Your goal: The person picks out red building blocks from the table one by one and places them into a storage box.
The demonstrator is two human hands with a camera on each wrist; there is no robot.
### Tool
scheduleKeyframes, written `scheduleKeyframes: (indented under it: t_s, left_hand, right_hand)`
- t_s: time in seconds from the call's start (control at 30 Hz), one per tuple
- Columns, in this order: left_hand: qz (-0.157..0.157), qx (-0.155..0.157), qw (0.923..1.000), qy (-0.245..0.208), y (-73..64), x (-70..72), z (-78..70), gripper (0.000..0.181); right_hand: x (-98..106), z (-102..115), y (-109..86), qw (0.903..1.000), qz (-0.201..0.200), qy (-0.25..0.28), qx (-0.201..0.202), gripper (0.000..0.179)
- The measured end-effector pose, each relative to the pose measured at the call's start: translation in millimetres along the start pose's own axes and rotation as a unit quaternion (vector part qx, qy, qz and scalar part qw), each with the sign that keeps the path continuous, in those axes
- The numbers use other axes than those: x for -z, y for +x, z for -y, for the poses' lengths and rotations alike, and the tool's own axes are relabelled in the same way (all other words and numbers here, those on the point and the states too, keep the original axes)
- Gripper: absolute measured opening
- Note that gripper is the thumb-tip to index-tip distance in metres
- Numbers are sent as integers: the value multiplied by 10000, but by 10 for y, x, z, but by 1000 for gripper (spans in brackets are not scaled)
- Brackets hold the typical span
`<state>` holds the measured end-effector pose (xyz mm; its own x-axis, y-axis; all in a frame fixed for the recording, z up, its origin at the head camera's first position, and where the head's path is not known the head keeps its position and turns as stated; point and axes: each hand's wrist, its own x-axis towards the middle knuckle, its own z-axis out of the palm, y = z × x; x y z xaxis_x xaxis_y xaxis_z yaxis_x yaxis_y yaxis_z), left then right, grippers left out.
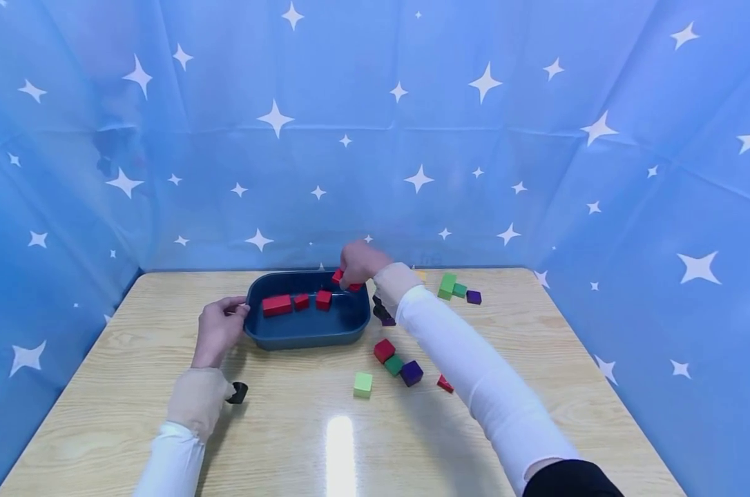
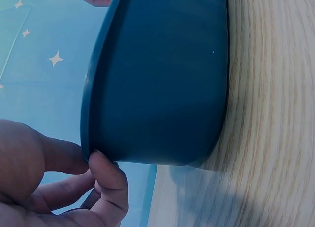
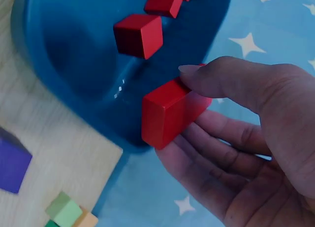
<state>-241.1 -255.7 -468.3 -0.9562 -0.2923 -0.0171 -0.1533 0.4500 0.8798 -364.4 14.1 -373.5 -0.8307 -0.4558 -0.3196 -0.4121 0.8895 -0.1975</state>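
Observation:
A dark blue oval-cornered tub (image 1: 306, 341) stands on the table with several red blocks inside, among them a long block (image 1: 277, 306) and a cube (image 1: 323, 299). My left hand (image 1: 218, 330) pinches the tub's left rim between thumb and fingers, as the left wrist view also shows. Over the tub's far right corner, my right hand (image 1: 362, 262) grips a red rectangular block (image 3: 174, 111) between thumb and fingers. In the right wrist view a red cube (image 3: 139, 36) lies in the tub beyond that block.
Right of the tub sit a red cube (image 1: 384, 351), a green block (image 1: 393, 365), a purple cube (image 1: 411, 373), a light green cube (image 1: 362, 384) and a red triangular block (image 1: 445, 384). Farther back are a green block (image 1: 447, 286) and a purple block (image 1: 474, 297). A starred blue curtain (image 1: 375, 172) surrounds the table.

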Motion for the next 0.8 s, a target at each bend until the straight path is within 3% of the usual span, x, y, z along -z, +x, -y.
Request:
scheduleKeyframes:
  t_s: [0.17,0.37,0.8]
  left_hand:
    - [42,-25,10000,21,-2,4,-8,34]
    - [29,-44,9999,112,-4,13,-27,34]
    - [36,-16,9999,111,3,12,-35,35]
  right_hand:
    - [-91,77,-6,9995,-191,-155,-205,36]
    - [-133,154,-1,9979,-191,163,-598,15]
    - [-219,202,138,9931,-230,102,-1143,30]
